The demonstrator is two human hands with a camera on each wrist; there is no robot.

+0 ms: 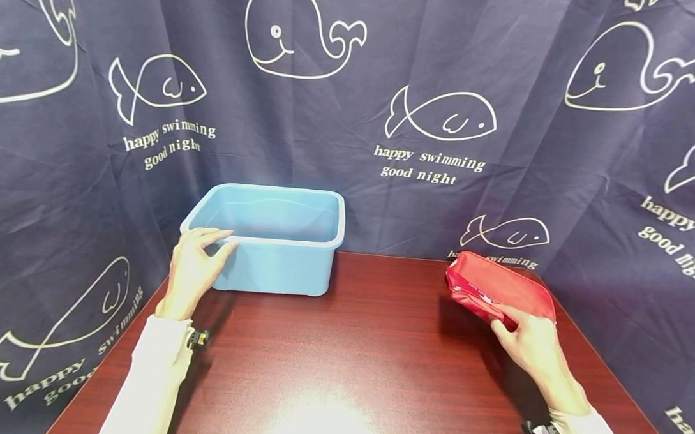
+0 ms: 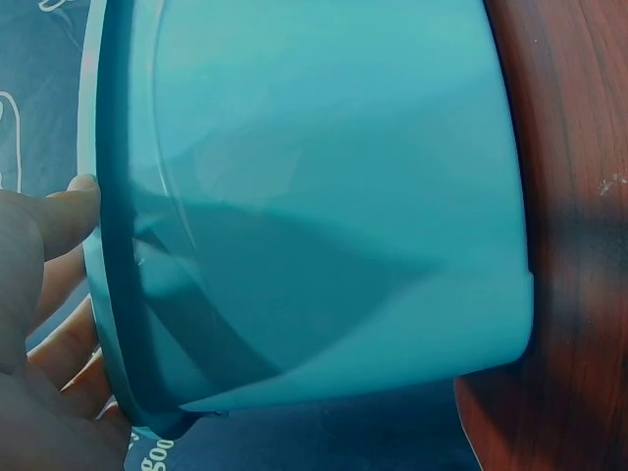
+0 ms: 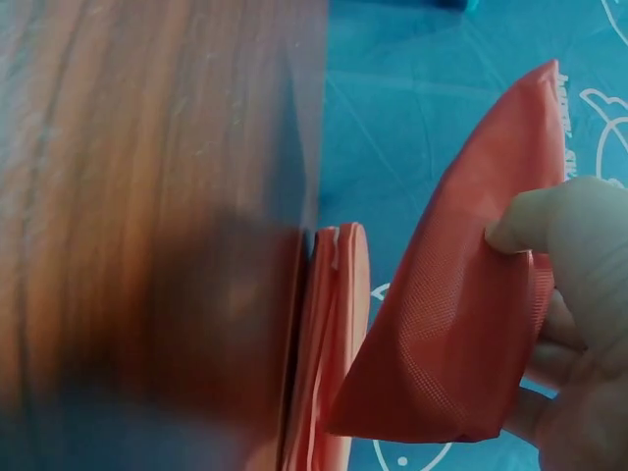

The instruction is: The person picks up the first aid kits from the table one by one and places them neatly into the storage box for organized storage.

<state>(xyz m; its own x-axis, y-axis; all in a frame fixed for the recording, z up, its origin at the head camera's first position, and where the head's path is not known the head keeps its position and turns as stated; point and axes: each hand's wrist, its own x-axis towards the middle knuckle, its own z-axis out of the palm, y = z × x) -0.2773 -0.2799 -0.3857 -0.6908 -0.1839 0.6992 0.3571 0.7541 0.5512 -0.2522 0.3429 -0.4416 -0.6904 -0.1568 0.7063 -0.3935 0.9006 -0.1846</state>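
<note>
Head: the right hand (image 1: pixel 529 343) pinches the pouch (image 1: pixel 506 284) at its eleven o'clock, long axis ten-to-four, at the tabletop (image 1: pixel 343 344)'s far right; the bin (image 1: pixel 273 265) lies toward ten, nearer the left hand (image 1: pixel 196 264); left wrist: that hand grips the rim (image 2: pixel 114 245); right wrist: red layers (image 3: pixel 339 343), perhaps the pouch's own, show at its eight o'clock.

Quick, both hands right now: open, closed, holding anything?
Left hand: at the blue bin's rim; cannot tell whether it grips.
Right hand: closed, holding the red pouch between thumb and fingers.
</note>
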